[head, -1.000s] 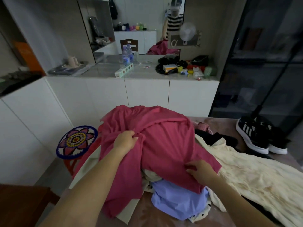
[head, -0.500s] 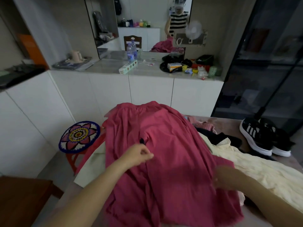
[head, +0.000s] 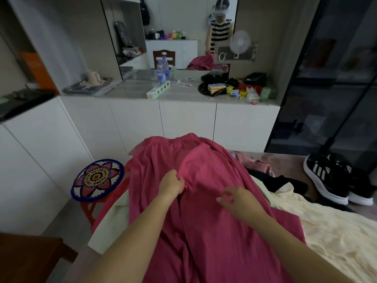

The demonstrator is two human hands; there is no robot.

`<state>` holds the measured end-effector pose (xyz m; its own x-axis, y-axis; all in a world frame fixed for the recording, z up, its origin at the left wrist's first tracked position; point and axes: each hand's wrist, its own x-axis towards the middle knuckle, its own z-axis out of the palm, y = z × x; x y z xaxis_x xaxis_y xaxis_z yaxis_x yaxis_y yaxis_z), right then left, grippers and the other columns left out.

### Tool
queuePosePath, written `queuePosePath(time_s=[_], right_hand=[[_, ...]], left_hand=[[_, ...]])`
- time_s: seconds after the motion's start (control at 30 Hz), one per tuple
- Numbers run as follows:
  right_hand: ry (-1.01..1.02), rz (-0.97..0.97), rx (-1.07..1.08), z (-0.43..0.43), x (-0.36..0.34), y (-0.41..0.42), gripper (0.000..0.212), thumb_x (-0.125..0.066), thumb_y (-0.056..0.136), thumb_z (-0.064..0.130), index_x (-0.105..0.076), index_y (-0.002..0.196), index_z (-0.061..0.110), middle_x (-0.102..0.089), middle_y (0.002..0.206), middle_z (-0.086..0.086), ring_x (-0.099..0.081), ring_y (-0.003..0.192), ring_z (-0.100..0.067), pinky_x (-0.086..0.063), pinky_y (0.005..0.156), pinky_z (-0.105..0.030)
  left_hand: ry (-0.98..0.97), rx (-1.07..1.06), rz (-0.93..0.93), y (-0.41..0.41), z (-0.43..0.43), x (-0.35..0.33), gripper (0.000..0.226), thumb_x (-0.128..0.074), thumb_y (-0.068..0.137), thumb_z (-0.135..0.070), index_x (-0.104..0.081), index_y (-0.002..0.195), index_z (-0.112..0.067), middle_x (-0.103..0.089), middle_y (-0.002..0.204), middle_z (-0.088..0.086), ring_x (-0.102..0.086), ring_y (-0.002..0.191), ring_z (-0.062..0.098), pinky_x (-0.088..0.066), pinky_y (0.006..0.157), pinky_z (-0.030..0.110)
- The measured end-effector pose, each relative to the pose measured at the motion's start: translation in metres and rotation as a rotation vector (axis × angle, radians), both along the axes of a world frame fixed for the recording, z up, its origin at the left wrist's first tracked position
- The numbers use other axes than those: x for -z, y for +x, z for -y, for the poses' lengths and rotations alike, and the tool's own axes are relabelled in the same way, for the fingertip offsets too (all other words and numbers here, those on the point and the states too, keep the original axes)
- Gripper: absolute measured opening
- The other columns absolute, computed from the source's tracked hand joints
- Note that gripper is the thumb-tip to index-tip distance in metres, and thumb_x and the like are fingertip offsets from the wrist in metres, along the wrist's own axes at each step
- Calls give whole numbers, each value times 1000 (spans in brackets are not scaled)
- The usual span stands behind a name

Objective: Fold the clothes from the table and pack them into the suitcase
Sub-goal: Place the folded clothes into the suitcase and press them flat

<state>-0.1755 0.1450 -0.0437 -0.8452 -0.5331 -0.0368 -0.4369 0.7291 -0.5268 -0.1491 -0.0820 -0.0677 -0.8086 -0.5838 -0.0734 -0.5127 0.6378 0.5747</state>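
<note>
Because we want the pink garment (head: 204, 231) flat before folding, our left hand (head: 171, 183) pinches a small ridge of its cloth near the middle, probably to tug out a wrinkle. Our right hand (head: 238, 198) lies just beside it on the same cloth, fingers curled; whether it nips any fabric we cannot tell. The garment is spread over the pile on the table (head: 285, 160), waistband away from us, hiding whatever is beneath. A cream garment (head: 326, 231) and a black garment (head: 271, 180) show at the right, near 2 sneakers (head: 326, 178). No suitcase is in view, and the near hem is cut off.
</note>
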Motion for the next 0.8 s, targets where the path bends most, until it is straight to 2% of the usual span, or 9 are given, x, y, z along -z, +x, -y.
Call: queuePosePath(time_s=[0.13, 0.27, 0.33, 0.4, 0.47, 0.53, 0.6, 0.67, 0.8], right_hand=[[-254, -67, 150, 10, -13, -10, 21, -63, 88, 32, -71, 98, 15, -71, 95, 1, -61, 80, -12, -47, 76, -27], [-247, -72, 178, 15, -5, -23, 20, -65, 86, 32, -71, 95, 15, -70, 94, -2, -64, 87, -19, -47, 77, -28], [-173, -78, 166, 15, 2, -29, 25, -66, 84, 37, -69, 100, 18, -66, 101, -5, -61, 92, -20, -48, 80, -30], [-106, -76, 172, 14, 6, -31, 36, -67, 82, 42, -66, 108, 17, -59, 111, -8, -58, 97, -22, -48, 85, -33], [-37, -33, 182, 13, 9, -30, 50, -67, 80, 49, -60, 118, 17, -52, 120, -9, -56, 105, -25, -47, 92, -35], [17, 1, 189, 17, 13, -24, 64, -64, 75, 62, -56, 122, 18, -52, 123, -8, -54, 110, -27, -46, 95, -40], [74, 24, 194, 26, 14, -15, 74, -57, 70, 75, -57, 121, 20, -53, 122, -6, -54, 112, -27, -43, 98, -45], [179, 17, 180, 39, 15, -4, 77, -53, 69, 80, -58, 118, 21, -52, 121, -3, -51, 115, -26, -37, 100, -46], [216, -83, 132, 56, 22, 8, 35, -59, 83, 53, -63, 101, 23, -52, 115, 0, -50, 114, -21, -32, 100, -40]], left_hand=[[56, 497, 53, 47, -56, -18, 38, -57, 90, -23, -32, 62, -21, -43, 62, -3, -48, 68, 21, -29, 56, 28], [190, 954, 317, 103, -82, -21, 29, -60, 90, -34, -51, 70, -15, -51, 65, -1, -47, 65, 14, -33, 53, 25], [207, 800, 226, 98, -59, -20, 33, -62, 87, -44, -63, 75, -13, -58, 67, -2, -50, 64, 9, -42, 59, 28], [185, 411, -51, 78, -20, -15, 26, -65, 85, -40, -67, 76, -15, -61, 69, -4, -55, 67, 8, -47, 68, 32], [124, 28, -245, 59, 21, -10, 14, -68, 85, -29, -65, 86, -15, -62, 81, -4, -61, 82, 15, -48, 79, 32], [121, -180, -247, 45, 55, -4, 35, -68, 84, -30, -60, 110, -8, -61, 104, 3, -59, 104, 22, -44, 90, 32], [191, -273, -174, 35, 76, 4, 66, -70, 82, -38, -45, 133, -5, -52, 132, 13, -49, 122, 29, -39, 103, 37], [229, -305, -126, 29, 84, 13, 85, -70, 80, -43, -30, 143, -3, -38, 145, 18, -38, 133, 32, -32, 110, 41], [272, -298, -126, 20, 83, 22, 101, -72, 77, -47, -16, 148, -1, -26, 152, 20, -27, 140, 32, -25, 115, 41]])
